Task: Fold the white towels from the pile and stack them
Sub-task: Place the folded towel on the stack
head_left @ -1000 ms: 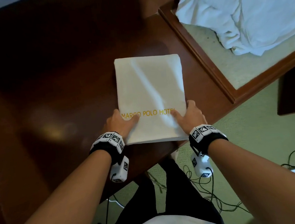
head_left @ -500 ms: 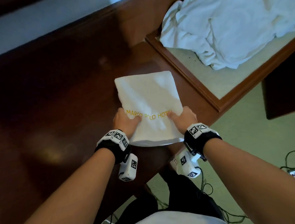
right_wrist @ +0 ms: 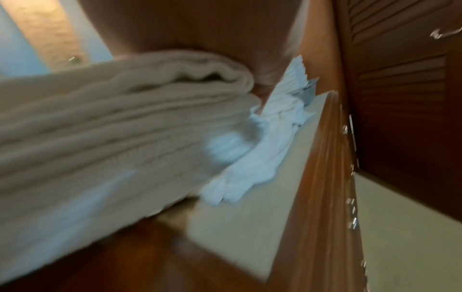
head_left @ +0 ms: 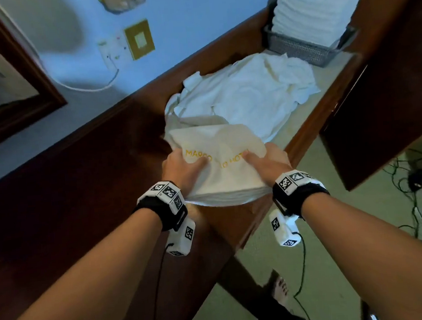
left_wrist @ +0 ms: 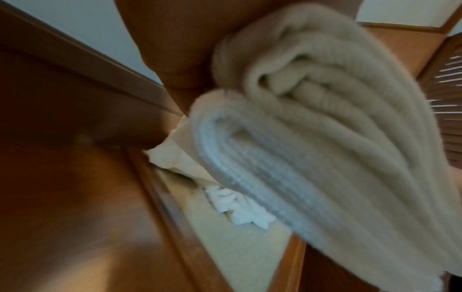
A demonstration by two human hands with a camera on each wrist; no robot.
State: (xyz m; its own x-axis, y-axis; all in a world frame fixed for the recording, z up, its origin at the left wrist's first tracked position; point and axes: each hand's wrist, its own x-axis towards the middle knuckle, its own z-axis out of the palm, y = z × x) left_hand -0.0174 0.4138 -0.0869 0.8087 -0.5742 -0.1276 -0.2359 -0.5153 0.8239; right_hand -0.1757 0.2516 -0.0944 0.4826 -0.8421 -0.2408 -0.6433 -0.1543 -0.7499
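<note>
Both hands gripped a folded towel [head_left: 220, 169] by its near corners, thumbs on top, the left hand [head_left: 180, 169] at its left edge and the right hand [head_left: 271, 164] at its right. The towel was lifted off the counter [head_left: 86, 195]. Just beyond the hands lay the pile [head_left: 247, 93]; farther right stood a basket [head_left: 297, 47] stacked with folded towels [head_left: 314, 10].

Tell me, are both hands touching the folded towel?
Touching. The head view shows the left hand and right hand gripping the towel at its sides, thumbs pressed on top.
</note>
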